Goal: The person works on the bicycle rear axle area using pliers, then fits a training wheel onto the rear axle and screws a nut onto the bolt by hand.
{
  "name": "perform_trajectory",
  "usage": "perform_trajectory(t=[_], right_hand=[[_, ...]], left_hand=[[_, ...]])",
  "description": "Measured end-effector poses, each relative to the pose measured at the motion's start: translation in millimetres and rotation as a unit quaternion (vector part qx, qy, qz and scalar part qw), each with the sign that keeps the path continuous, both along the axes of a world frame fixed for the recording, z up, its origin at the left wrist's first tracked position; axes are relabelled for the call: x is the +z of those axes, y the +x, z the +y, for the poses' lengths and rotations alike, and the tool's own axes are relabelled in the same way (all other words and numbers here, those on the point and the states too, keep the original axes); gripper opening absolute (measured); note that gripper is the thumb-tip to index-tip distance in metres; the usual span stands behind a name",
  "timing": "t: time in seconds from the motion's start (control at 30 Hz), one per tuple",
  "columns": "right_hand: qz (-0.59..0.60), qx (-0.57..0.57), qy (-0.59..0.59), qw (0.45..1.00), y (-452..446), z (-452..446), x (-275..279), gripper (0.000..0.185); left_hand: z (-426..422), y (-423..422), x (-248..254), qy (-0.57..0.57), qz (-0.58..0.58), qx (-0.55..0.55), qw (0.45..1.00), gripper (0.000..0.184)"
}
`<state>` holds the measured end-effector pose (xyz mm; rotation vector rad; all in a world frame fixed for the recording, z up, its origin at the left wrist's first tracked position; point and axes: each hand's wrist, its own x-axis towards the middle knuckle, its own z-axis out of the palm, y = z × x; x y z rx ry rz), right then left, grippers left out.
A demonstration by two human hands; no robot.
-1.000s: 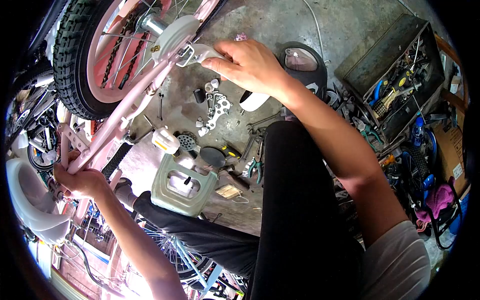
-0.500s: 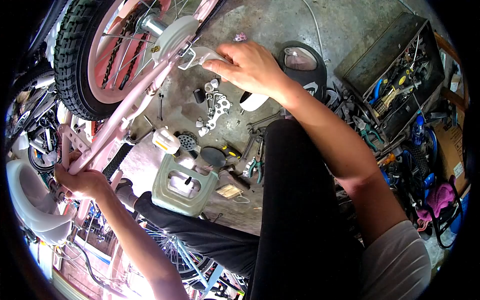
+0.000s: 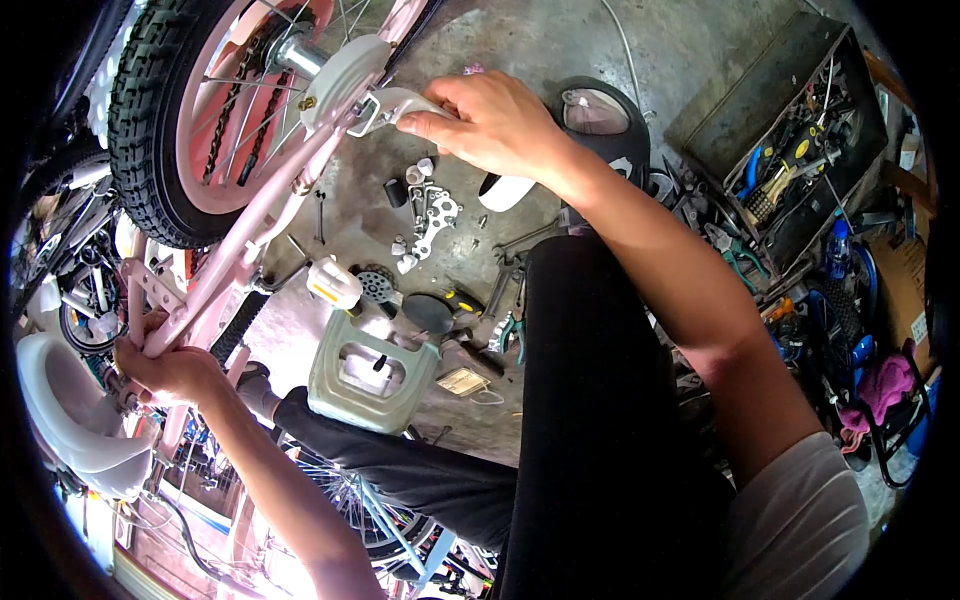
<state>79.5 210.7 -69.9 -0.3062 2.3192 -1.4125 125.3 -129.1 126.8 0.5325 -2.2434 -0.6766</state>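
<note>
A pink bicycle frame (image 3: 235, 235) with a knobby-tyred wheel (image 3: 150, 130) runs diagonally across the left. My left hand (image 3: 175, 375) is closed round the lower end of a pink tube, beside a pale curved plastic part (image 3: 60, 420). Between the thumb and fingers of my right hand (image 3: 490, 120) is a white bracket (image 3: 402, 103). The bracket's slotted metal end lies against the frame, next to the white round cover (image 3: 350, 82) by the hub (image 3: 300, 55). My palm hides the bracket's far end. A white rounded part (image 3: 505, 192) shows below my right wrist.
On the concrete floor lie white metal parts (image 3: 432, 230), a spanner (image 3: 320, 215), pliers (image 3: 514, 330) and a round black part (image 3: 428, 313). A pale green plastic stool (image 3: 330, 385) stands near my legs. An open metal toolbox (image 3: 720, 115) full of tools sits at right.
My right hand and the bracket have shifted slightly left and up against the frame. My left hand keeps its hold, and the whole view has moved a little.
</note>
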Motion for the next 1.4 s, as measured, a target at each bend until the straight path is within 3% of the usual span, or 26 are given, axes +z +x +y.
perform_trajectory(t=[0.07, 0.37, 1.4], right_hand=[[-0.025, -0.008, -0.006, 1.0, 0, -1, 3, 0.052], [-0.089, -0.012, 0.019, 0.996, -3, -3, 20, 0.05], [-0.105, 0.012, 0.067, 0.992, -4, 0, 34, 0.048]], left_hand=[[10, -5, 1, 0.119, 0.046, 0.052, 0.99, 0.037], [4, -8, 5, 0.117, 0.018, 0.03, 0.993, 0.036], [0, -9, 6, 0.112, 0.024, 0.039, 0.993, 0.038]])
